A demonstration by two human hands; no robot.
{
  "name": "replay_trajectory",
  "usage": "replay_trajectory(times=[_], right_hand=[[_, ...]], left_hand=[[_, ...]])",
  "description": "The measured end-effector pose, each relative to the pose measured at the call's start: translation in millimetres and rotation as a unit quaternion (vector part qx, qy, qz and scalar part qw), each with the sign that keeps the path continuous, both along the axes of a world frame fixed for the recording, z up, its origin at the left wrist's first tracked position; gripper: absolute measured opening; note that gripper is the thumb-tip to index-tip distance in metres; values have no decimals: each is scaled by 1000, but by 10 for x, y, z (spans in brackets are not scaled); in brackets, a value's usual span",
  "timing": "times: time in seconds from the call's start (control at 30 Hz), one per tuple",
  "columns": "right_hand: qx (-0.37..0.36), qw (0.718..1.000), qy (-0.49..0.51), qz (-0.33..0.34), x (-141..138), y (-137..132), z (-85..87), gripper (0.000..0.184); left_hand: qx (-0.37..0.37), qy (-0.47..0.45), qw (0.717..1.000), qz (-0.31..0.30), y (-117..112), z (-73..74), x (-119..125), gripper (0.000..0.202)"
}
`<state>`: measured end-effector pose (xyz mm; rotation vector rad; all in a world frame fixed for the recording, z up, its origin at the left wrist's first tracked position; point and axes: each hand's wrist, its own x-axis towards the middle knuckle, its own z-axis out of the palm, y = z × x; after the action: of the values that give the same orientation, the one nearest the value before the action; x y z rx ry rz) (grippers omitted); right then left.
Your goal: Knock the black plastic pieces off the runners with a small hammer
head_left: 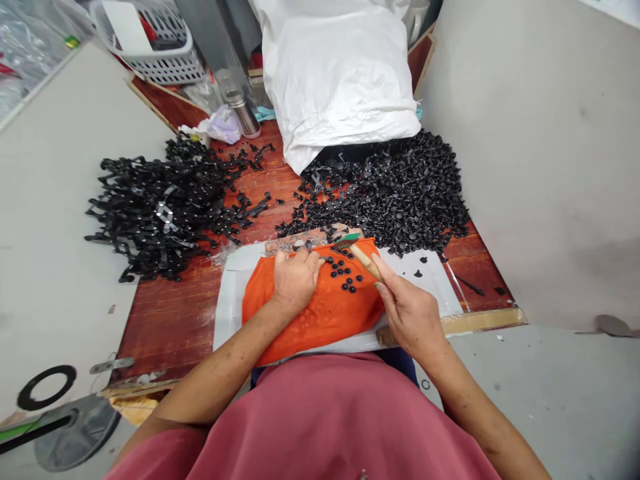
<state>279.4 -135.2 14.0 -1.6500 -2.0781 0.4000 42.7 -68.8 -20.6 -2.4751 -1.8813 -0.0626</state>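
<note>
My left hand (pixel 295 279) rests closed on an orange cloth (pixel 320 313), its fingers curled round a small black plastic piece at the cloth's far edge. In my right hand (pixel 407 308) is a wooden-handled knife (pixel 361 255), gripped with its green-tipped blade pointing left toward the left hand. Several small black round parts (pixel 346 275) lie on the cloth between the two hands. A white sheet (pixel 230 300) lies under the cloth.
A heap of black round parts (pixel 400 190) lies at the far right, a pile of black plastic frames (pixel 160 210) at the far left. A white sack (pixel 335 73), a metal flask (pixel 243 107) and a laundry basket (pixel 150 37) stand behind. Grey panels flank the wooden board (pixel 170 313).
</note>
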Motion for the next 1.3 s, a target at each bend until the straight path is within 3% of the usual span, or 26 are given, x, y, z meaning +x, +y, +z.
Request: replay_trajectory(times=[0.17,0.3,0.43,0.57,0.73,0.87,1.0,1.07,1.1,1.23,1.3], right_hand=[[-34,995,-86,20,-42,5,-50,52],[-24,997,-77,9,-62,33,-18,54],[-73,989,-129,29,-75,59,-32,54],[-31,996,-76,16,-71,54,-31,53],[-87,987,-129,31,-109,54,1,53],[-81,989,-120,28,-132,91,-30,54],[-84,993,-78,27,-101,136,-51,54],[-74,997,-18,10,-57,149,-25,52],[-69,998,11,-3,-31,150,-6,52],[-68,993,94,-18,31,104,30,51],[-84,989,123,-5,19,57,2,51]], left_hand=[[-21,-4,1000,13,-8,25,12,41],[-39,-21,999,15,-16,67,29,43],[-47,-25,998,24,-24,48,27,43],[-43,-17,999,24,-26,11,15,45],[-48,-32,998,25,-42,2,26,45],[-55,-35,997,29,-43,23,48,44],[-97,-133,986,38,54,116,-52,39],[-168,-265,948,57,124,178,-162,33],[-207,-345,913,74,150,208,-220,30],[-295,-610,720,149,137,302,-376,29],[-304,-677,648,172,77,332,-398,36]])
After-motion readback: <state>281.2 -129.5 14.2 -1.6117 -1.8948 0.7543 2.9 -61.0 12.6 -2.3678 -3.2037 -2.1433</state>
